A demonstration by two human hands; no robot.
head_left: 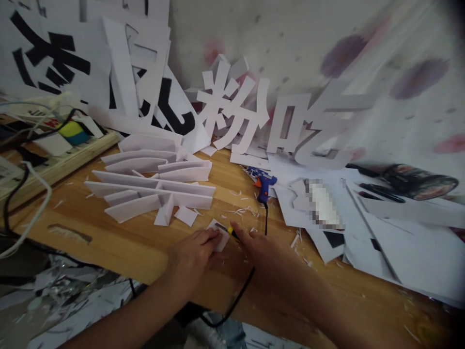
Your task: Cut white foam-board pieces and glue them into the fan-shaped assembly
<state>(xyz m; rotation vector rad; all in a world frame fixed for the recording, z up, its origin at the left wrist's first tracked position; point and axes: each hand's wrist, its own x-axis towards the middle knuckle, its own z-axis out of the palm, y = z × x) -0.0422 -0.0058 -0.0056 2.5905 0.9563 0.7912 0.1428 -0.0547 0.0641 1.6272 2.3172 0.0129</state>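
Note:
My left hand (pixel 192 254) presses a small white foam board piece (pixel 221 243) down on the wooden table, its fingers together on the piece's left side. My right hand (pixel 259 242) is closed around a yellow-and-black craft knife (pixel 233 232); its blade reaches over the upper part of the piece. Just beyond my hands lies a loose white square (pixel 186 215). To its left, a large character made of white foam board strips (pixel 152 186) rests on the table. A blue hot glue gun (pixel 264 185) lies beyond my right hand.
White cut-out characters (pixel 232 106) lean against the wall. Paper sheets (pixel 381 232) and pens cover the right side. Thin offcuts (pixel 241 212) litter the table. A black cord (pixel 243 291) runs past my right hand. Cables and a wooden tray edge (pixel 65 162) are left.

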